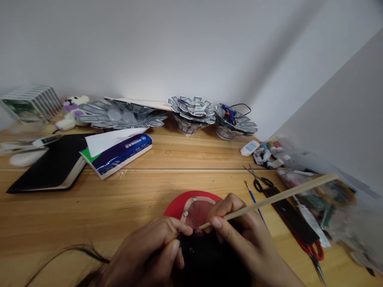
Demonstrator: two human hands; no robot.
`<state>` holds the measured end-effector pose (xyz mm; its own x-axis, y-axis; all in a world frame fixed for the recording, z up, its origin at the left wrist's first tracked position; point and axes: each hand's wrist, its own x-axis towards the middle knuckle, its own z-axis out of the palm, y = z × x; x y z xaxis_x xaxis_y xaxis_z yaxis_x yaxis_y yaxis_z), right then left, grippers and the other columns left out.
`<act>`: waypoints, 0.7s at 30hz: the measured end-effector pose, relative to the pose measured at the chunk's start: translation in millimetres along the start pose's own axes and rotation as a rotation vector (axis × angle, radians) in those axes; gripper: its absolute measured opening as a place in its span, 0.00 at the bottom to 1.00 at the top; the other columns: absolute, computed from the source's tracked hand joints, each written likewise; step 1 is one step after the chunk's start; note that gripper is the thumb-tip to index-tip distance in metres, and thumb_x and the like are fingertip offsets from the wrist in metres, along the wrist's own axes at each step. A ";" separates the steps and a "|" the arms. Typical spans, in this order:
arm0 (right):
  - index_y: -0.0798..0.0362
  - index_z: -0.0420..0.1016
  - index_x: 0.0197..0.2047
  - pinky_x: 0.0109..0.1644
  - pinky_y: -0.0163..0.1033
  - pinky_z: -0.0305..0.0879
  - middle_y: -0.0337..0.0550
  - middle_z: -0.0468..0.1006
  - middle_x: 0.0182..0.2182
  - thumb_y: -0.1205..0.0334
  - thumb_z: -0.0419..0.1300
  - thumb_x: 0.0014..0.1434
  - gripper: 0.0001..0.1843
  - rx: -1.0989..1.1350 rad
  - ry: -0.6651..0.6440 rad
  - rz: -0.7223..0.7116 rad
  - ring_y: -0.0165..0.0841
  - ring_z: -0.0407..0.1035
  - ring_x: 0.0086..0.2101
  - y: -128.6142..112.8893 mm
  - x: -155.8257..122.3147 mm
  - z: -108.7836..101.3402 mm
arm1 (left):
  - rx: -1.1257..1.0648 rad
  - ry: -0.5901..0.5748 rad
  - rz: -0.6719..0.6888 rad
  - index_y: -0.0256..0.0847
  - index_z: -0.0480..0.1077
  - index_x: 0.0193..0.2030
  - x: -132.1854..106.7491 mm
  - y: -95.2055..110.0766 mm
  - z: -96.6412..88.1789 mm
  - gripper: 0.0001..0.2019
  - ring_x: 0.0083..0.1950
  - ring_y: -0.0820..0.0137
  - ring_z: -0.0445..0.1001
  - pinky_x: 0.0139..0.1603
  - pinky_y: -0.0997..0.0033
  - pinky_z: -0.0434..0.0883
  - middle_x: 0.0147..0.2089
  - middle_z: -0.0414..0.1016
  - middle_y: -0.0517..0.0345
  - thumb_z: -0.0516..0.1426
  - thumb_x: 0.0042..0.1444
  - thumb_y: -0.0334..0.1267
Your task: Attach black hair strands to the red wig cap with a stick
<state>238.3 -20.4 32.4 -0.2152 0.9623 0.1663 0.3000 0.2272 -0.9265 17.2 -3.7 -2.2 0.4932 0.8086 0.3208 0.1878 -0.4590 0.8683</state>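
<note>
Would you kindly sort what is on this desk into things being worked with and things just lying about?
In hand:
left hand pinching the dark piece
right hand holding the wooden stick
red disc underneath

Lying about:
black notebook
tissue pack
scissors
blue brush
paper flowers
plush bear

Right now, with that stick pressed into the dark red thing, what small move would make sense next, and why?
Probably a short push of the wooden stick along the edge of the dark red piece. The right hand pinches the stick with its tip at that piece, while the left hand steadies the black material beside it.
</note>
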 end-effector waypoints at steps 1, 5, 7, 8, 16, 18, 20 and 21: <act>0.47 0.74 0.36 0.37 0.33 0.65 0.35 0.75 0.32 0.59 0.58 0.71 0.09 0.002 0.004 0.010 0.29 0.71 0.34 -0.5 0.4 0.2 | -0.070 0.013 -0.079 0.46 0.70 0.31 -1.2 1.1 -1.0 0.14 0.44 0.75 0.80 0.44 0.83 0.73 0.39 0.81 0.67 0.48 0.66 0.33; 0.49 0.74 0.34 0.36 0.33 0.64 0.37 0.75 0.32 0.57 0.58 0.70 0.12 -0.003 0.025 0.035 0.29 0.71 0.33 -1.0 0.4 0.8 | -0.122 -0.011 -0.136 0.48 0.73 0.37 -2.5 -1.3 -4.3 0.13 0.49 0.74 0.78 0.50 0.80 0.72 0.43 0.80 0.67 0.49 0.68 0.34; 0.49 0.73 0.36 0.35 0.32 0.64 0.36 0.75 0.32 0.57 0.57 0.71 0.11 0.016 0.021 0.046 0.28 0.70 0.32 -1.4 0.5 1.0 | -0.048 -0.017 -0.065 0.51 0.74 0.42 -0.4 -2.7 -4.1 0.13 0.49 0.74 0.77 0.52 0.80 0.70 0.46 0.79 0.68 0.50 0.67 0.31; 0.49 0.73 0.36 0.35 0.32 0.63 0.36 0.75 0.31 0.58 0.57 0.71 0.11 0.027 0.015 0.047 0.28 0.70 0.32 -1.8 0.9 1.2 | -0.008 0.016 -0.036 0.51 0.74 0.43 0.7 -2.6 -3.1 0.13 0.50 0.74 0.77 0.53 0.79 0.69 0.47 0.79 0.67 0.51 0.66 0.30; 0.51 0.74 0.29 0.34 0.32 0.64 0.37 0.74 0.29 0.57 0.60 0.68 0.16 0.026 0.023 0.013 0.29 0.70 0.30 -4.0 7.2 1.9 | 0.076 0.267 -0.211 0.46 0.72 0.32 3.5 5.7 0.8 0.12 0.35 0.73 0.71 0.37 0.76 0.66 0.35 0.71 0.64 0.52 0.65 0.38; 0.51 0.74 0.28 0.33 0.33 0.64 0.37 0.74 0.28 0.57 0.60 0.67 0.15 0.016 0.023 0.019 0.29 0.71 0.29 -3.3 8.4 2.1 | -0.018 0.184 -0.352 0.45 0.70 0.30 4.5 6.3 -2.4 0.15 0.29 0.72 0.68 0.32 0.77 0.66 0.28 0.68 0.65 0.52 0.66 0.45; 0.51 0.72 0.28 0.33 0.33 0.65 0.37 0.73 0.27 0.58 0.60 0.66 0.14 -0.012 0.029 0.022 0.30 0.72 0.29 -2.4 9.1 2.4 | -0.155 0.158 -0.446 0.44 0.68 0.28 5.9 9.7 -5.6 0.18 0.28 0.72 0.65 0.29 0.78 0.66 0.25 0.66 0.65 0.53 0.65 0.50; 0.51 0.71 0.27 0.33 0.34 0.65 0.37 0.73 0.26 0.59 0.59 0.66 0.14 -0.035 0.037 0.020 0.31 0.72 0.29 -1.8 9.3 2.6 | -0.236 0.166 -0.470 0.43 0.67 0.27 6.6 13.3 -7.3 0.19 0.29 0.72 0.64 0.29 0.79 0.66 0.26 0.66 0.65 0.54 0.65 0.52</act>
<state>233.3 -12.3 34.7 -0.1744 0.9715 0.1605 0.3363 0.2120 -0.9176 16.8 -1.8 14.2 0.2580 0.9626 -0.0830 0.1509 0.0447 0.9875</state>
